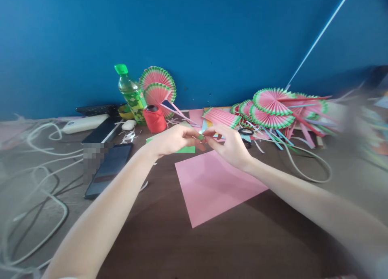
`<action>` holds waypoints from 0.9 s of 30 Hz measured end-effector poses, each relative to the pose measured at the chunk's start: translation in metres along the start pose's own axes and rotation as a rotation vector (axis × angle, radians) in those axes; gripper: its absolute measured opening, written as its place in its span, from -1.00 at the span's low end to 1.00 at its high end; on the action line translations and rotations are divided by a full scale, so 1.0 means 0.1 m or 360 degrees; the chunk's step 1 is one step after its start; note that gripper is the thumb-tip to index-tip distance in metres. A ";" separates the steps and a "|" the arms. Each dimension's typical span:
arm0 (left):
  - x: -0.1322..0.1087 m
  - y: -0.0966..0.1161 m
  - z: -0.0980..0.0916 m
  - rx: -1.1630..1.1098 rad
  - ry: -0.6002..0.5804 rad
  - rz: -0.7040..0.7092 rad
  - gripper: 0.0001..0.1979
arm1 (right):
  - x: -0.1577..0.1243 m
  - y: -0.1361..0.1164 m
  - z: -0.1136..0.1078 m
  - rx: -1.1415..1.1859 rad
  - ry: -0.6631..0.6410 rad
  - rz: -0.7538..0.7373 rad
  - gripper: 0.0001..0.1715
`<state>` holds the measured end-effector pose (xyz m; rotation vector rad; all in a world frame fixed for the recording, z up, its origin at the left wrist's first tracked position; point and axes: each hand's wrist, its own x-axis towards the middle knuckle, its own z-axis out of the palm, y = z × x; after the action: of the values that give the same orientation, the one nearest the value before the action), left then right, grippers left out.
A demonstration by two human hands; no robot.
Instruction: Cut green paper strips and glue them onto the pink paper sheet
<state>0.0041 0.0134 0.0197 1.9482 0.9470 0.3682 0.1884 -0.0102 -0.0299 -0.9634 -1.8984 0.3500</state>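
My left hand [178, 139] and my right hand [228, 145] meet above the far part of the desk, fingertips pinched close together. Between them shows a small pale green piece [201, 136]; its kind is too small to tell, and the fingers cover most of it. A pink paper sheet [215, 194] lies flat below my right hand, its far edge partly hidden. Under my left hand is a green paper [187, 150], mostly covered. Black-handled scissors [246, 131] lie just beyond my right hand. A folded pink pleated paper [222, 117] rests behind the hands.
At the back left stand a green-capped bottle [133, 99], a red roll [156, 120] and watermelon-coloured paper fans [157, 79]. More fans [274, 103] and paper strips pile up at the right. A dark phone [110, 170], a power bank [100, 130] and white cables [65, 208] lie left.
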 end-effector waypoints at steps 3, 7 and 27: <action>-0.01 0.03 0.01 0.0131 0.0051 -0.0018 -0.78 | 0.01 0.00 0.00 0.0057 -0.0040 0.0143 -0.86; -0.03 0.08 0.02 0.0294 0.0091 -0.0015 -0.79 | 0.03 -0.02 -0.03 0.0102 -0.0068 0.0211 -0.85; -0.04 0.07 0.07 0.0770 0.0169 0.0097 -0.76 | 0.03 0.00 -0.07 -0.0069 -0.0166 -0.0115 -0.85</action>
<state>0.0091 0.0042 0.0214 2.4185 1.1237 0.2974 0.1931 -0.0092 -0.0242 -0.9178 -2.0374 0.3234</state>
